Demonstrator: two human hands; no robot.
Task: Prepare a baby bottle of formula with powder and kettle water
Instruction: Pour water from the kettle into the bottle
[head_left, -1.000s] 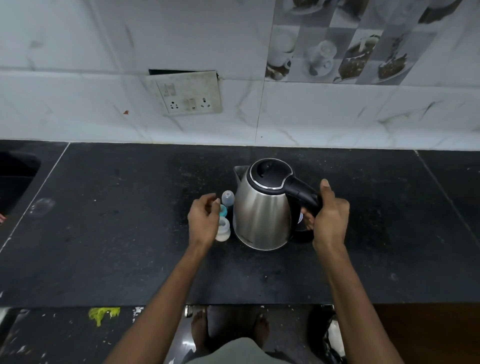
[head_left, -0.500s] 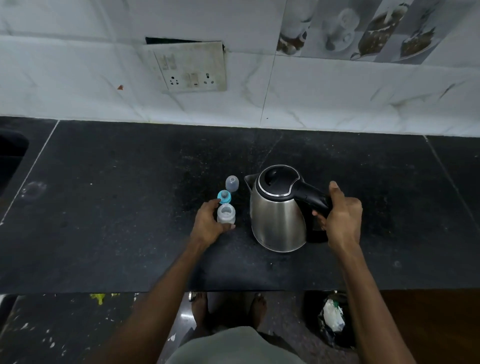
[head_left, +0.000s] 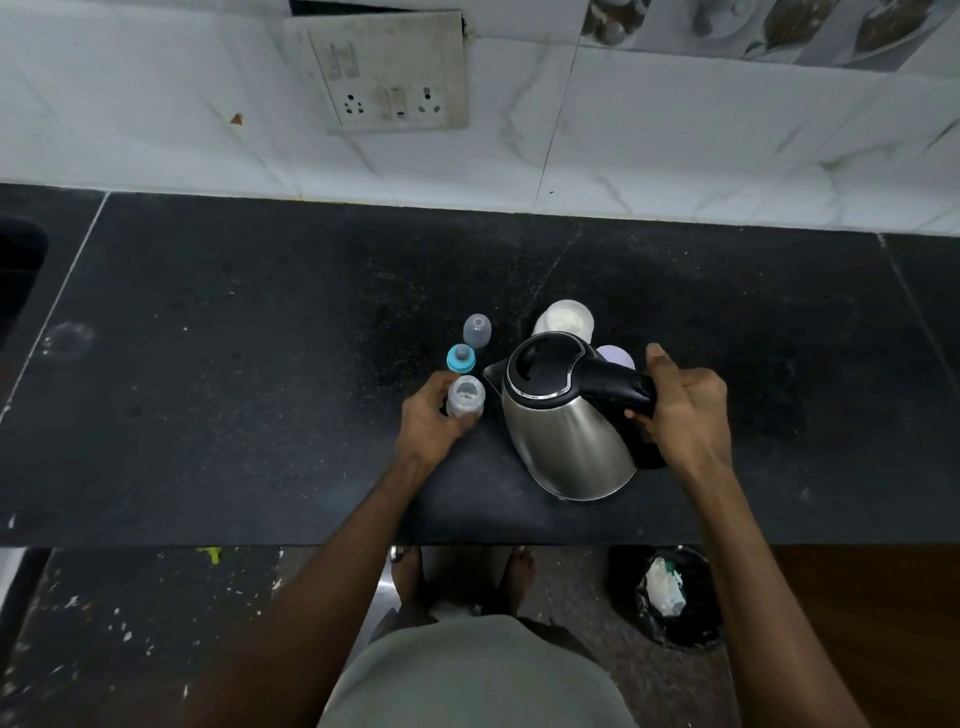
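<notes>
While the small clear open baby bottle (head_left: 466, 397) was gripped by the left hand (head_left: 430, 422), the steel kettle's black handle (head_left: 615, 387) was clasped by the right hand (head_left: 684, 410); pouring was judged next, needing the spout tipped over the bottle's mouth.

One steel kettle (head_left: 569, 441), one open baby bottle (head_left: 466, 397), one blue teat ring (head_left: 461, 358), one clear cap (head_left: 477, 330), two hands, and perhaps two tubs behind the kettle.

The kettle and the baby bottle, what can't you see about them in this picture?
- Kettle, head view: its shut lid hides any water inside.
- Baby bottle, head view: the left hand covers its lower side, and it is too small to tell how much is inside.
- Purple thing, head view: mostly hidden behind the kettle handle, gripped by the right hand.
</notes>
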